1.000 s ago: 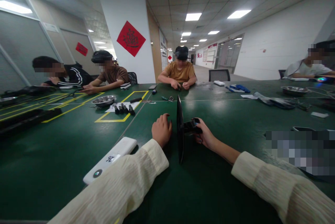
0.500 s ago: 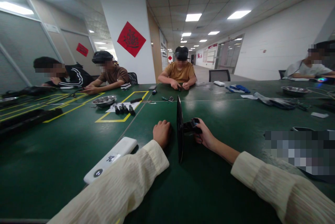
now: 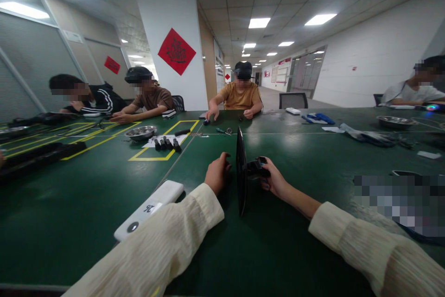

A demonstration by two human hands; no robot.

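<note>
A thin black panel [image 3: 241, 172] stands edge-on to me, upright over the table, with a black bracket [image 3: 254, 167] jutting from its right side. My right hand [image 3: 274, 179] is closed around the outer end of that bracket. On the other side of the panel, my left hand [image 3: 218, 174] is raised slightly with its fingers partly stretched, apart from the panel and with nothing visible in it. Some of its fingers are hidden. A white power bank [image 3: 149, 210] marked 26 lies beside my left forearm. The panel's faces cannot be made out from this angle.
Several short black cylinders [image 3: 168, 144] stand on paper inside a yellow taped rectangle, near a metal bowl [image 3: 140, 133]. Pliers [image 3: 224, 130] lie ahead. A person [image 3: 242, 95] sits opposite, others at both sides. Gloves [image 3: 366, 135] and another bowl [image 3: 396, 122] are at right.
My left hand has lifted a little and its fingers have loosened from a curled pose. My right hand keeps its hold on the bracket. The person opposite has reached out with one arm.
</note>
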